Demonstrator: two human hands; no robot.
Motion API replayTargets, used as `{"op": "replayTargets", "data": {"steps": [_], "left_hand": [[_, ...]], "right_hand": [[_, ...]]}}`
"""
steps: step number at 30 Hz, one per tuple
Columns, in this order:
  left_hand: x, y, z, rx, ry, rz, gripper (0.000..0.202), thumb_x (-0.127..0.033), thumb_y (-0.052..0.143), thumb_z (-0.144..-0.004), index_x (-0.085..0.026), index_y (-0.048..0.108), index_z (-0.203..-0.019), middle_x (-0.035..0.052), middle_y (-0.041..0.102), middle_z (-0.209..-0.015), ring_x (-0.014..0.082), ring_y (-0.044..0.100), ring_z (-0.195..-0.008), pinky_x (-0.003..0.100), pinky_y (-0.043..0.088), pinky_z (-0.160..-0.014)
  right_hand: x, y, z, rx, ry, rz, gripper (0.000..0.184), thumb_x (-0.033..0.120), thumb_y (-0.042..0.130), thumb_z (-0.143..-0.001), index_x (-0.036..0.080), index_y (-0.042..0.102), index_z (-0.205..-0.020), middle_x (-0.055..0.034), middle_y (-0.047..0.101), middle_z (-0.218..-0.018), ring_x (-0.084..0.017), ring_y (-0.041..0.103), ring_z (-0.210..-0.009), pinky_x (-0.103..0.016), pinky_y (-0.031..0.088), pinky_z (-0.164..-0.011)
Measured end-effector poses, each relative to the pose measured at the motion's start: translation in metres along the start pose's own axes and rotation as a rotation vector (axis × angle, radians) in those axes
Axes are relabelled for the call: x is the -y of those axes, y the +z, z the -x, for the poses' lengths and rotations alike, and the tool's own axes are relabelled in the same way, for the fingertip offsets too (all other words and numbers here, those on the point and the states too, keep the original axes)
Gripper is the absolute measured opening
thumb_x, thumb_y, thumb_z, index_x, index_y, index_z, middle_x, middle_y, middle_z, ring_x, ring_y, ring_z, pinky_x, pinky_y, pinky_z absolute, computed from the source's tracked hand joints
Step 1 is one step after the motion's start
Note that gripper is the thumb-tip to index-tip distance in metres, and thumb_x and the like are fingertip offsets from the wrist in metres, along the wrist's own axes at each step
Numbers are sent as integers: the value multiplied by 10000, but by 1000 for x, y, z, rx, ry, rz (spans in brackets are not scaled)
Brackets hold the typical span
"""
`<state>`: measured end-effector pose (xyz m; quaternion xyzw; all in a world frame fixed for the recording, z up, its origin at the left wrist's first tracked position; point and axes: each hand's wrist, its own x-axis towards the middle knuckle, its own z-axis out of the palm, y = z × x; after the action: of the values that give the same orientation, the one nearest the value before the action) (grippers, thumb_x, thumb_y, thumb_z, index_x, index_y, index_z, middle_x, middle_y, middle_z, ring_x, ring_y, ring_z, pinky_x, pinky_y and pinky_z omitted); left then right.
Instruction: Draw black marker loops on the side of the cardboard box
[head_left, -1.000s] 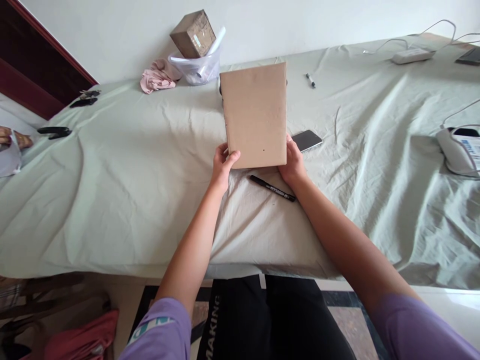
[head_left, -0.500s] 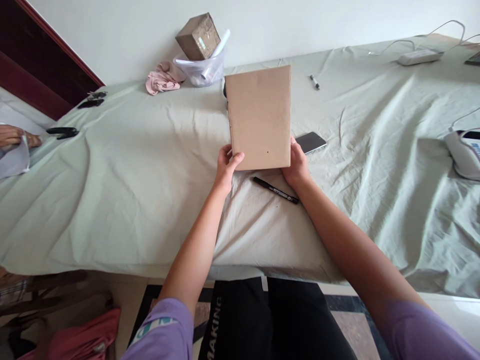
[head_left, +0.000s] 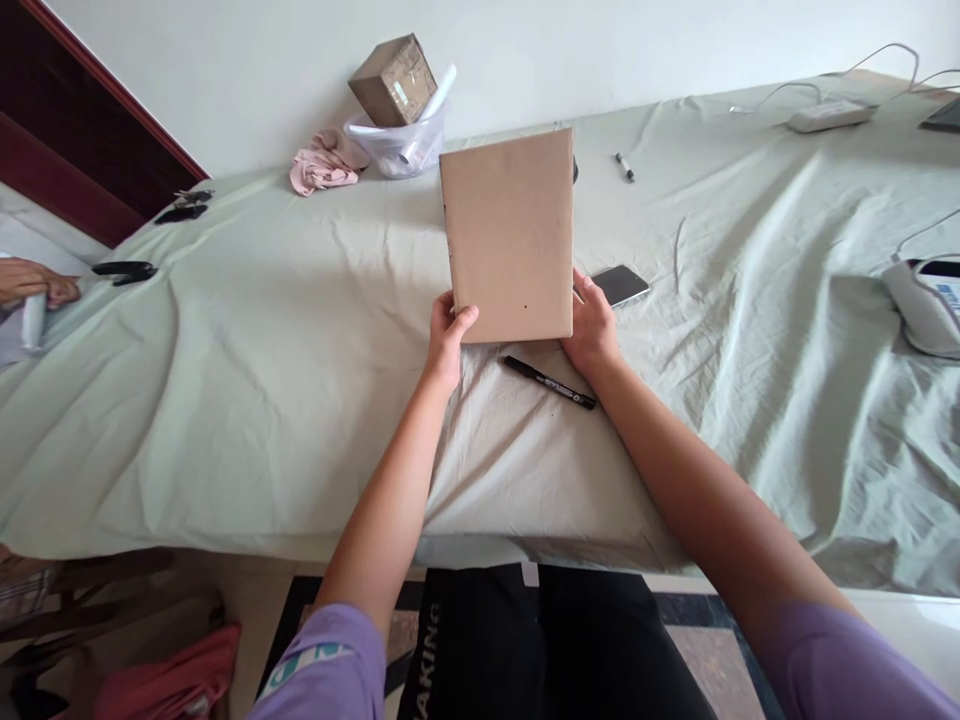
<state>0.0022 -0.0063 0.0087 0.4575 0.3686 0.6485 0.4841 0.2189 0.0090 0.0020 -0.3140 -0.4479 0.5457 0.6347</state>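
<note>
1. Left hand (head_left: 448,338) and right hand (head_left: 592,325) clasp the brown parcel's (head_left: 508,235) lower corners – parcel tilted up near the bed's (head_left: 225,380) front edge
2. Keep grip even, clear of marker (head_left: 549,381) – phone (head_left: 618,285) just right

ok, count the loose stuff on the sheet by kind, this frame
Cardboard panel, in both hands: 1
Box: 1
Markers: 2
Phone: 1
Plastic bag: 1
Pink cloth: 1
Total: 7
Small dark items at far left are too unclear to count.
</note>
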Motion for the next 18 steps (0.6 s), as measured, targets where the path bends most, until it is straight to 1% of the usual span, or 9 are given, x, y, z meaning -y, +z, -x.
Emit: {"op": "replayTargets", "data": {"steps": [2, 5, 8, 10, 13, 16, 18], "left_hand": [[-1, 0, 1, 4, -5, 1, 661, -649, 904, -621, -246, 574, -1029, 52, 677, -1103, 257, 652, -1109, 385, 509, -965], [-2, 2, 2, 6, 0, 7, 672, -637, 914, -605, -248, 570, -1031, 46, 675, -1082, 252, 652, -1087, 376, 510, -940], [-1, 3, 2, 4, 11, 8, 679, -630, 916, -586, -250, 569, -1029, 41, 671, -1059, 249, 648, -1059, 367, 504, -907], [-2, 3, 2, 3, 14, 8, 657, -609, 911, -586, -250, 569, -1018, 39, 664, -1050, 245, 639, -1049, 361, 497, -896], [-3, 4, 3, 6, 8, 22, 591, -537, 890, -598, -255, 570, -1007, 33, 654, -1048, 238, 624, -1042, 351, 488, -892], [-4, 3, 4, 11, -37, 61, 488, -401, 831, -607, -257, 576, -998, 20, 652, -1041, 225, 613, -1027, 336, 485, -887], [-5, 3, 4, -6, -64, 94, 424, -317, 767, -598, -255, 576, -972, 9, 652, -1017, 211, 602, -995, 320, 480, -869]], "right_hand": [[2, 4, 1, -7, 6, -45, 640, 755, 674, -788, 292, 636, -1229, -46, 689, -1333, -333, 562, -1394, -510, 522, -1125], [8, 14, 4, 13, -7, -84, 566, 733, 703, -774, 269, 669, -1096, -47, 734, -1195, -347, 605, -1339, -485, 555, -1085], [13, 19, 6, 30, -14, -97, 530, 729, 710, -777, 266, 671, -1032, -43, 746, -1113, -350, 633, -1303, -476, 577, -1050], [12, 18, 7, 29, -15, -106, 506, 707, 718, -788, 270, 669, -1038, -40, 746, -1132, -342, 636, -1303, -478, 570, -1061], [8, 14, 7, -2, -9, -122, 477, 647, 734, -801, 289, 667, -1110, -25, 731, -1226, -316, 622, -1323, -489, 539, -1106], [6, 12, 7, -34, -2, -110, 504, 611, 729, -804, 311, 648, -1201, -12, 715, -1281, -298, 604, -1343, -507, 512, -1136], [6, 14, 8, -24, -18, -94, 509, 593, 713, -798, 310, 643, -1215, -14, 711, -1293, -296, 586, -1358, -502, 500, -1149]]}}
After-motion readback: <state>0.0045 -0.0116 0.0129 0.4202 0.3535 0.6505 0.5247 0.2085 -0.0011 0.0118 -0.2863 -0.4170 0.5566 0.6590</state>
